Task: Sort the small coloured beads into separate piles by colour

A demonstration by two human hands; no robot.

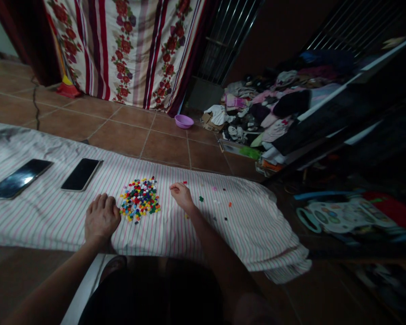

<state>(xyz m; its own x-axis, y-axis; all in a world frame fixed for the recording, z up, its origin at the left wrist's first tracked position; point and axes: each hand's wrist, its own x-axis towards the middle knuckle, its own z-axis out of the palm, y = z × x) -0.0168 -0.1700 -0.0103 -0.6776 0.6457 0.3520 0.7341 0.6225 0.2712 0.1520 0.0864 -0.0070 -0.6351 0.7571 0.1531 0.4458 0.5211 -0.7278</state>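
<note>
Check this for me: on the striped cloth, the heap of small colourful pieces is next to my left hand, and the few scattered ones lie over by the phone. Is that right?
Not quite: the scattered pieces aren't by the phone. The head view shows them right of the heap, around your right hand and forearm. The heap is indeed next to your left hand.

No lettering, label, brand, number or sign can be read anywhere here.

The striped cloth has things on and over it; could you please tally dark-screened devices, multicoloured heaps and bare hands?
Dark-screened devices, larger and smaller: 2
Multicoloured heap: 1
Hands, left hand and right hand: 2
Total: 5
</note>
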